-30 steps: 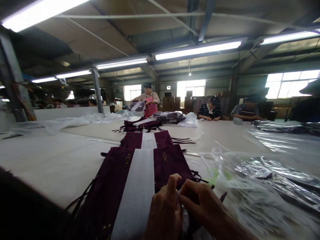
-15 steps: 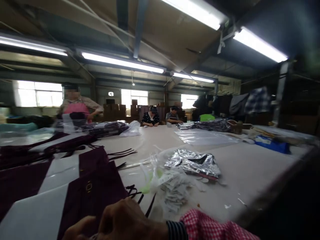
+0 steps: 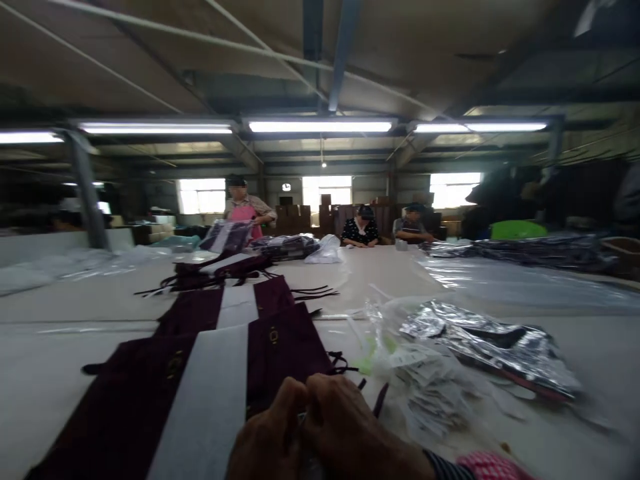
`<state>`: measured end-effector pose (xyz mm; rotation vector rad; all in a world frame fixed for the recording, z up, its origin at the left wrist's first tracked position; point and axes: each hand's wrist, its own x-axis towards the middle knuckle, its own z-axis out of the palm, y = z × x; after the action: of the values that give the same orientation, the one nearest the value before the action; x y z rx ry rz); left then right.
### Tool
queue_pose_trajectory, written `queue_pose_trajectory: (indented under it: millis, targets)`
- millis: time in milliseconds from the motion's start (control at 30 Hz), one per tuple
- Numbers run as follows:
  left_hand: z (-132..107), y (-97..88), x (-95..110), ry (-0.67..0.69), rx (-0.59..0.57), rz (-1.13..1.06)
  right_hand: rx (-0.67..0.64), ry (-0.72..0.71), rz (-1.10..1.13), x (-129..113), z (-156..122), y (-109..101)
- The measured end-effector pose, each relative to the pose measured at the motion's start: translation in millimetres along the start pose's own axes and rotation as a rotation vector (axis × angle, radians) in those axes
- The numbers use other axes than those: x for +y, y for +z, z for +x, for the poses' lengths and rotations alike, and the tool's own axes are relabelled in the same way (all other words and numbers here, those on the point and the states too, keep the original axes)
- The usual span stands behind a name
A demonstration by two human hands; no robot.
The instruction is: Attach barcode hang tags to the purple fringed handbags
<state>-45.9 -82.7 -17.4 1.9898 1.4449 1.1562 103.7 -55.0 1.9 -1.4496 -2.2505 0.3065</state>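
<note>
My left hand [image 3: 267,437] and my right hand [image 3: 350,430] are pressed together at the bottom middle, fingers curled in a pinch around something small that I cannot make out. They rest at the near edge of a dark maroon bag piece [image 3: 280,353] with a white strip [image 3: 207,393] running down its middle. Thin dark cords [image 3: 343,365] trail from its right side. More maroon pieces [image 3: 220,303] lie in a row farther up the table.
A clear bag of small white tags [image 3: 425,393] and crinkled silver packaging [image 3: 493,343] lie to the right. Clear plastic sheets [image 3: 520,283] cover the far right. A person in a pink apron [image 3: 243,210] stands and two people [image 3: 360,230] sit at the far end.
The view has swung from right back toward the left, bringing the maroon pieces to the centre. Both hands remain pinched together at the near edge.
</note>
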Motion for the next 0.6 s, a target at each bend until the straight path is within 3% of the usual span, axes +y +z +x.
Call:
queue_pose_trajectory:
  millis: [300,433,600]
  targets:
    - [-8.1,3.0,-7.1,0.04,-0.012,0.17,0.017,-0.079,0.142,16.8,4.2,21.3]
    - [-16.4,1.2,3.7,0.048,0.027,0.091,-0.041,0.051,0.254,9.4,7.0,11.8]
    - [-21.1,-3.0,8.4,-0.04,-0.004,-0.052,-0.275,0.252,0.722,10.4,15.4,2.9]
